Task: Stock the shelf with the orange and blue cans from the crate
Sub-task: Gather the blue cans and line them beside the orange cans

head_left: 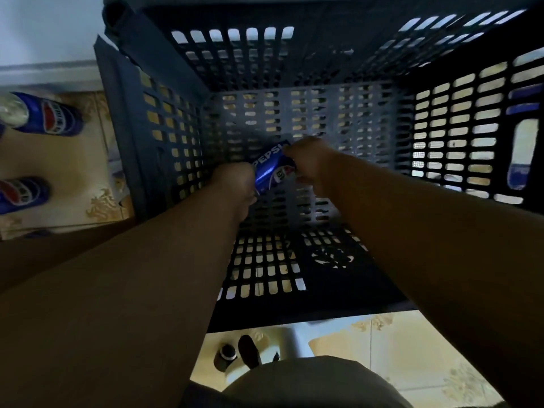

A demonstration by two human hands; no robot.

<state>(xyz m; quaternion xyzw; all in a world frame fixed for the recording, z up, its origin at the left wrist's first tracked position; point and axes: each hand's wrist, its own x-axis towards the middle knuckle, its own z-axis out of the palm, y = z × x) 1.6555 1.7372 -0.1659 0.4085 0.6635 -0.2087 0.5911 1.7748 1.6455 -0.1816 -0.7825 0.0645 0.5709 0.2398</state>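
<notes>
Both my arms reach down into a deep dark slatted crate point(164, 134). A blue can point(272, 167) lies tilted near the crate's floor between my hands. My left hand point(235, 184) is closed against its lower end and my right hand point(309, 161) grips its upper end. No orange can is in view. Outside the crate on the left stand two blue cans, one at the top point(50, 116) and one lower down point(22, 194), on a pale surface.
The crate's perforated walls rise on all sides around my arms. Another blue can point(522, 154) shows through the right wall's slots. Tiled floor point(397, 343) and my feet point(238, 353) are visible below the crate's near edge.
</notes>
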